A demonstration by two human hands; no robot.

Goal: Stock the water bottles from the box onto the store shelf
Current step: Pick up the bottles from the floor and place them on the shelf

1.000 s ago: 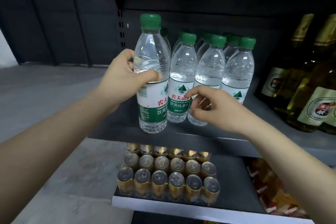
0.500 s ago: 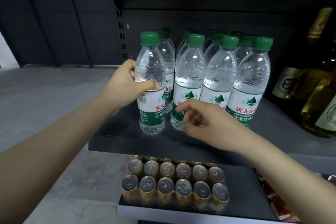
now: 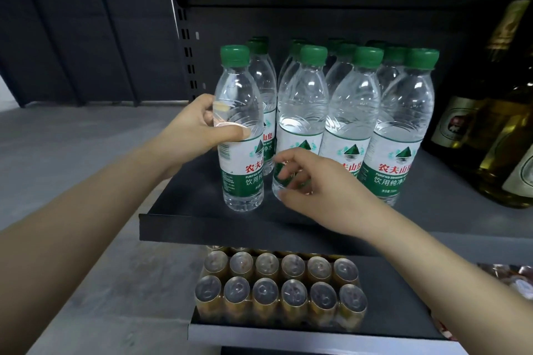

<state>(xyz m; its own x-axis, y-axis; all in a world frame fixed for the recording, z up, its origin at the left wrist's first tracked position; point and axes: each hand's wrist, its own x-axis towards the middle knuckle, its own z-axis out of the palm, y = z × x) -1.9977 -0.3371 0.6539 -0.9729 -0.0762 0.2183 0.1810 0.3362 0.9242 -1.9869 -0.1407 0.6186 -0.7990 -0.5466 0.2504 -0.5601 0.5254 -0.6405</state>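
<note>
Water bottle (image 3: 241,135) upright at the shelf (image 3: 184,204) front, left hand (image 3: 199,130) wrapped round it — right hand (image 3: 311,181), half-open, empty, by its neighbour (image 3: 300,112) — a careless release could topple the row.

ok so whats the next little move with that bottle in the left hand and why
Probably let go: the left hand grips the leftmost water bottle, which looks upright on the shelf, level with the front row. The right hand rests by its neighbour.

Green caps (image 3: 235,55), green-white labels (image 3: 388,164), gold cans (image 3: 281,292).
</note>
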